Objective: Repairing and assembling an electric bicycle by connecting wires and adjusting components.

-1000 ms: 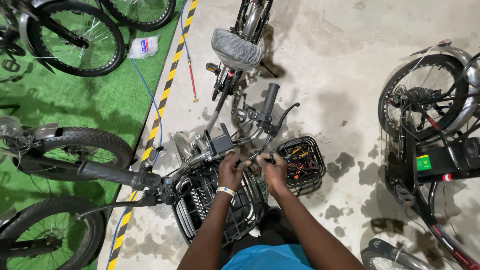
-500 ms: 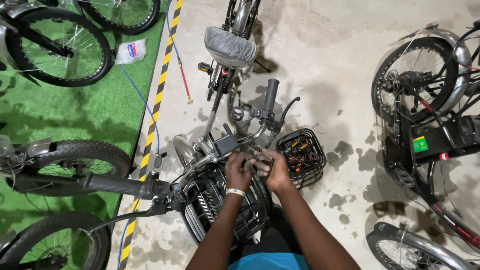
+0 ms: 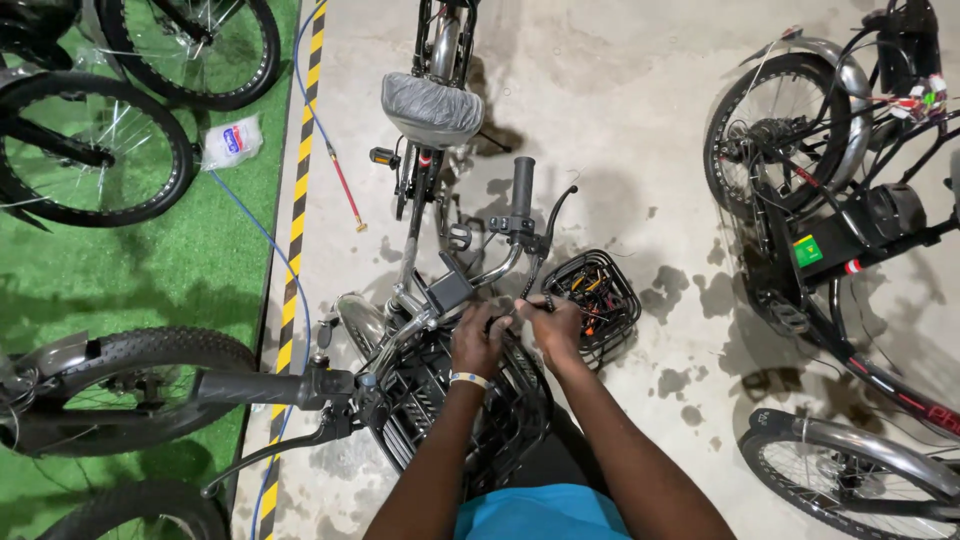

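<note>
Both hands are in tight at the middle of the handlebar [image 3: 470,280], right above the front basket [image 3: 450,420]. My left hand [image 3: 478,340] is curled shut around the cables [image 3: 520,312] at the stem, and my right hand [image 3: 556,325] pinches the same bundle just beside it, fingertips nearly touching. The bundle looks gathered but not yet fastened; I can't tell if a tie is on. The far grip [image 3: 523,185] and brake lever [image 3: 560,205] sit fitted. The small tool basket [image 3: 615,300] waits on the floor by my right wrist.
</note>
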